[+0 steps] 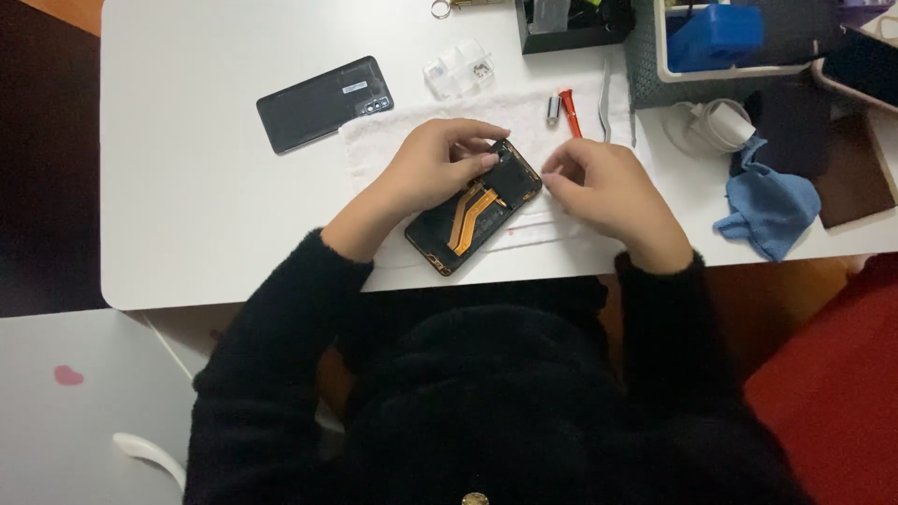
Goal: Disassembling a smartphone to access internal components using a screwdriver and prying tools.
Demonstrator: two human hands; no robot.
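Note:
An opened phone (472, 210) with its back removed lies tilted on a white cloth (374, 140), its orange flex cables showing. My left hand (435, 164) rests on the phone's upper end, fingers curled over its top edge. My right hand (603, 187) sits just right of the phone, fingertips pinched near its upper right corner; whether they hold a small part is too small to tell. The phone's dark back cover (323, 101) lies apart on the white table (178, 206), up and to the left.
A red-handled tool (570, 110), a small metal cylinder (553, 108) and tweezers (605, 98) lie behind the phone. A clear plastic parts box (458, 68) stands nearby. A blue cloth (769, 206), a white cable roll (711, 126), a black tray (571, 23) and a bin with a blue object (716, 33) sit right.

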